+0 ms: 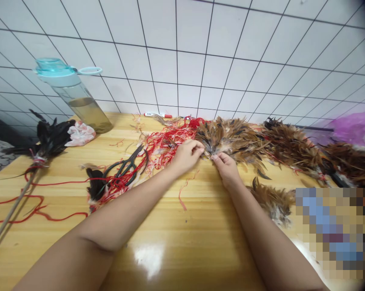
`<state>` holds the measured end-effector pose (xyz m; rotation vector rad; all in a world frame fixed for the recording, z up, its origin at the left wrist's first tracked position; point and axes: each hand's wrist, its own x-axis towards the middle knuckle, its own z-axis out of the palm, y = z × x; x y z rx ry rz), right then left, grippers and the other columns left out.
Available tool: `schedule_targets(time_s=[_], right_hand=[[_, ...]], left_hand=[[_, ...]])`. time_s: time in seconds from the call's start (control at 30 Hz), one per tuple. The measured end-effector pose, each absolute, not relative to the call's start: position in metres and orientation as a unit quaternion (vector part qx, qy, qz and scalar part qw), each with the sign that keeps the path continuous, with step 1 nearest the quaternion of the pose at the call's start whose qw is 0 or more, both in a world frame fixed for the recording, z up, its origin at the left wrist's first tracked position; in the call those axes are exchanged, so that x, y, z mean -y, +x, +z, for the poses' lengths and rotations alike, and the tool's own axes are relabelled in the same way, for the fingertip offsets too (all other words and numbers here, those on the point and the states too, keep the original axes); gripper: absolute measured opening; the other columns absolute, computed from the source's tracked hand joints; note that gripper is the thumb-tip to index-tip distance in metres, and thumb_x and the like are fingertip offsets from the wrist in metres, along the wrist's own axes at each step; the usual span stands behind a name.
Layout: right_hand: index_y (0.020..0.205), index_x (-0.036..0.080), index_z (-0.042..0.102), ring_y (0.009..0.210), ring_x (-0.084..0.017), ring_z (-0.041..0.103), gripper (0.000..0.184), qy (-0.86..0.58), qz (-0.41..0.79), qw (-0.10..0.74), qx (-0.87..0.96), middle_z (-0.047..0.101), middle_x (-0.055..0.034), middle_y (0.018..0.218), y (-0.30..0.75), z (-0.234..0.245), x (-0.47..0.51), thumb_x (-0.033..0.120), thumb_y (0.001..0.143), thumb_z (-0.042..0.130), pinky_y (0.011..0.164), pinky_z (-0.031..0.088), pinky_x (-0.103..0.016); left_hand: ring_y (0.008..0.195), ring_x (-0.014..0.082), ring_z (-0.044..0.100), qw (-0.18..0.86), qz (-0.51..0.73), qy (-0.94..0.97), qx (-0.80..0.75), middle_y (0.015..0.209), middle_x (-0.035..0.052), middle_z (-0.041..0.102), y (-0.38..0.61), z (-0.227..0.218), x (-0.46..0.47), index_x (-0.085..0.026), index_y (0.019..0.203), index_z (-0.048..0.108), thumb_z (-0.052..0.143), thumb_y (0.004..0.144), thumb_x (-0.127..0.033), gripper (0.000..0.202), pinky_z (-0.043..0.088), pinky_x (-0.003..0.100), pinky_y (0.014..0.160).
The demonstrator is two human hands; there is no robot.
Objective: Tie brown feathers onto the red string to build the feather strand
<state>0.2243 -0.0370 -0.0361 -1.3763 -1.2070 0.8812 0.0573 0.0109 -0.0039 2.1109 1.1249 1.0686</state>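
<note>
A bunch of brown feathers [231, 139] lies fanned out on the wooden table, its pale quill ends pointing toward me. My right hand [227, 166] pinches those quill ends between thumb and finger. At the bunch's left edge my left hand [187, 154] is closed in a pinch; what lies between its fingertips is too small to make out. Behind and left of it spreads a tangle of red string [161, 147]. Black-handled scissors [125, 167] rest partly under red strands. A smaller tuft of brown feathers [275, 200] lies beside my right forearm.
A tilted-looking water bottle [85, 103] stands at the back left. Black feathers [53, 137] are tied to a stick [14, 214] on the left. A marker [158, 115] lies by the tiled wall [188, 68]. More brown feather bundles [294, 149] and a purple plastic bag [356, 129] are at right.
</note>
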Motion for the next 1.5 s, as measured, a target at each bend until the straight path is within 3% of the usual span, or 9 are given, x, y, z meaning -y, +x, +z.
schedule_targets(time_s=[0.07, 0.13, 0.3, 0.47, 0.6, 0.73, 1.0, 1.2, 1.5], right_hand=[[0.066, 0.021, 0.05, 0.061, -0.013, 0.042, 0.026, -0.586, 0.311, 0.5, 0.557, 0.048, 0.0027, 0.061, 0.223, -0.036, 0.037, 0.044, 0.076, 0.054, 0.06, 0.036, -0.026], [0.064, 0.021, 0.049, 0.064, -0.015, 0.045, 0.022, -0.595, 0.239, 0.466, 0.611, 0.05, 0.0006, 0.063, 0.221, -0.036, 0.038, 0.038, 0.078, 0.051, 0.064, 0.037, -0.028], [0.064, 0.022, 0.046, 0.072, -0.02, 0.05, 0.017, -0.608, 0.132, 0.407, 0.669, 0.055, -0.0049, 0.068, 0.218, -0.038, 0.039, 0.027, 0.079, 0.045, 0.07, 0.039, -0.032], [0.071, 0.021, 0.054, 0.077, -0.022, 0.052, 0.017, -0.637, 0.063, 0.344, 0.687, 0.061, -0.0094, 0.078, 0.213, -0.041, 0.044, 0.019, 0.082, 0.042, 0.071, 0.041, -0.034], [0.079, 0.019, 0.061, 0.084, -0.025, 0.055, 0.021, -0.661, 0.03, 0.316, 0.68, 0.064, -0.0142, 0.087, 0.206, -0.038, 0.049, 0.018, 0.084, 0.04, 0.074, 0.042, -0.036], [0.08, 0.019, 0.064, 0.084, -0.024, 0.057, 0.023, -0.626, 0.082, 0.385, 0.673, 0.066, -0.0117, 0.085, 0.204, -0.037, 0.049, 0.025, 0.086, 0.043, 0.078, 0.044, -0.037], [0.081, 0.019, 0.071, 0.08, -0.021, 0.064, 0.025, -0.572, 0.326, 0.517, 0.547, 0.073, -0.0062, 0.084, 0.211, -0.038, 0.041, 0.041, 0.074, 0.061, 0.078, 0.049, -0.036], [0.076, 0.019, 0.071, 0.077, -0.019, 0.063, 0.027, -0.534, 0.422, 0.526, 0.51, 0.073, -0.004, 0.08, 0.214, -0.032, 0.041, 0.044, 0.066, 0.069, 0.075, 0.049, -0.034], [0.062, 0.02, 0.057, 0.065, -0.014, 0.051, 0.033, -0.523, 0.449, 0.497, 0.527, 0.058, 0.0008, 0.064, 0.217, -0.031, 0.042, 0.049, 0.062, 0.071, 0.065, 0.043, -0.029]], left_hand=[[0.078, 0.0141, 0.057, 0.349, 0.358, 0.774, -0.387, 0.082, 0.0023, 0.065, 0.061, -0.007, -0.011, -0.016, 0.083, 0.067, 0.056, 0.083, -0.024, 0.014, 0.044, 0.027, 0.074], [0.074, 0.0134, 0.056, 0.373, 0.339, 0.777, -0.378, 0.074, 0.0008, 0.063, 0.064, -0.01, -0.011, -0.015, 0.074, 0.067, 0.057, 0.082, -0.026, 0.017, 0.042, 0.026, 0.07], [0.062, 0.0111, 0.048, 0.348, 0.333, 0.782, -0.395, 0.06, -0.0017, 0.053, 0.067, -0.015, -0.01, -0.014, 0.06, 0.061, 0.062, 0.079, -0.028, 0.024, 0.033, 0.024, 0.059], [0.061, 0.0108, 0.048, 0.335, 0.351, 0.771, -0.412, 0.062, -0.0016, 0.055, 0.072, -0.016, -0.002, -0.015, 0.06, 0.061, 0.067, 0.076, -0.026, 0.021, 0.034, 0.024, 0.06], [0.06, 0.0113, 0.047, 0.308, 0.375, 0.767, -0.419, 0.059, -0.0005, 0.054, 0.074, -0.016, 0.005, -0.015, 0.052, 0.053, 0.065, 0.077, -0.025, 0.029, 0.035, 0.026, 0.061], [0.059, 0.011, 0.046, 0.328, 0.409, 0.744, -0.414, 0.058, -0.0004, 0.052, 0.074, -0.02, 0.001, -0.016, 0.053, 0.053, 0.063, 0.078, -0.029, 0.03, 0.035, 0.025, 0.06], [0.07, 0.0141, 0.057, 0.534, 0.421, 0.624, -0.385, 0.074, 0.0038, 0.066, 0.07, -0.027, -0.011, -0.012, 0.075, 0.066, 0.07, 0.069, -0.034, 0.023, 0.044, 0.026, 0.066], [0.07, 0.0124, 0.055, 0.56, 0.419, 0.62, -0.357, 0.073, 0.0025, 0.061, 0.071, -0.025, -0.011, -0.012, 0.065, 0.063, 0.072, 0.066, -0.035, 0.025, 0.044, 0.025, 0.066], [0.073, 0.0137, 0.06, 0.649, 0.372, 0.594, -0.297, 0.08, 0.0042, 0.067, 0.069, -0.024, -0.011, -0.011, 0.076, 0.068, 0.078, 0.062, -0.035, 0.029, 0.047, 0.028, 0.073]])
